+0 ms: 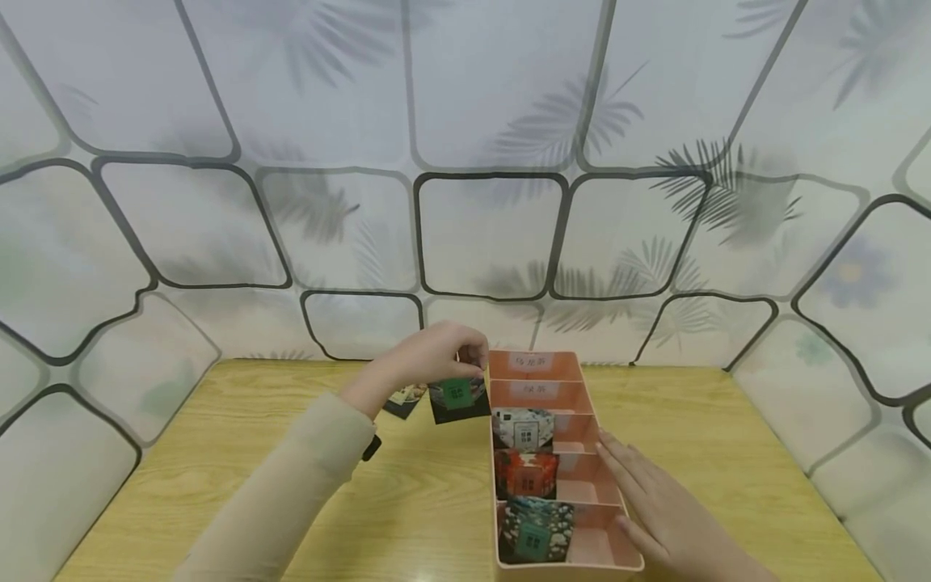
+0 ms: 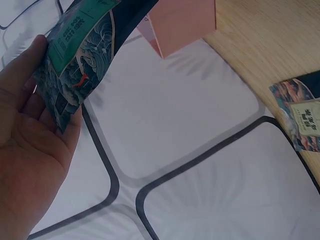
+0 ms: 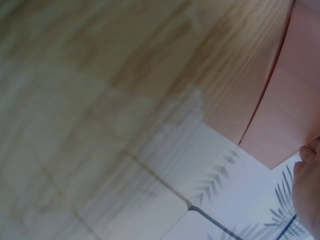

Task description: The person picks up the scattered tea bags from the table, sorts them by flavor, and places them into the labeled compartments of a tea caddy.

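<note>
Between thumb and fingers, my left hand (image 1: 436,352) pinches a dark tea packet (image 1: 460,394) with a green label. It hangs beside the far left wall of a pink divided box (image 1: 631,558). The left wrist view shows the packet's wave pattern (image 2: 100,47) tilted in the grip. My right hand (image 1: 665,505) rests against the box's right wall, fingers fairly straight. Inside the box stand a white-patterned packet (image 1: 524,430), a red packet (image 1: 527,475) and a green-labelled packet (image 1: 537,529), each in its own compartment. The two farthest compartments show white paper labels (image 1: 529,362).
Another tea packet (image 1: 402,401) with a pale label lies on the wooden table (image 1: 407,501), partly behind my left wrist. A patterned cloth (image 1: 487,234) rises along the table's back and sides.
</note>
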The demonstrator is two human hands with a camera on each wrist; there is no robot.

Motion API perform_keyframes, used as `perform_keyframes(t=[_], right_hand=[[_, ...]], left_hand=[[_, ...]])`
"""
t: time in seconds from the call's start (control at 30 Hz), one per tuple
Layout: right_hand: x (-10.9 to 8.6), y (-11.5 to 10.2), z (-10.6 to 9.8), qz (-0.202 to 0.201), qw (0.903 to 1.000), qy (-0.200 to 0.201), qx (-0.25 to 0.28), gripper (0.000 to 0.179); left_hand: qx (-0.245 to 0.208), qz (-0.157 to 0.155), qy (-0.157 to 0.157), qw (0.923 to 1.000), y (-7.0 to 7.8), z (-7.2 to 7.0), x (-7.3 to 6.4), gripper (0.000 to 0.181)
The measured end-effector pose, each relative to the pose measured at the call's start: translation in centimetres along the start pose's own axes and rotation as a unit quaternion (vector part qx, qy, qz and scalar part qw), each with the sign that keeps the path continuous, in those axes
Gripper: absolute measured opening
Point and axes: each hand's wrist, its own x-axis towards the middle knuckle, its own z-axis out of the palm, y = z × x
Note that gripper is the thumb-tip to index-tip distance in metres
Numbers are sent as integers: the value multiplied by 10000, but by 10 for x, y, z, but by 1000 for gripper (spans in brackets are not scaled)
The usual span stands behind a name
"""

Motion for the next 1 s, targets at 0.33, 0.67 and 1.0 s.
perform_keyframes(t=[0.33, 0.67, 1.0], right_hand=[[2, 0, 0, -50, 9999, 112, 106, 70], [2, -1, -2, -68, 9998, 174, 75, 72], [1, 0, -1, 9, 10000, 81, 26, 78]], left_hand=[[251, 226, 319, 9989, 7, 1, 33, 9], [242, 301, 607, 9974, 11, 16, 55, 8], [135, 415, 720, 9964, 5, 35, 64, 10]])
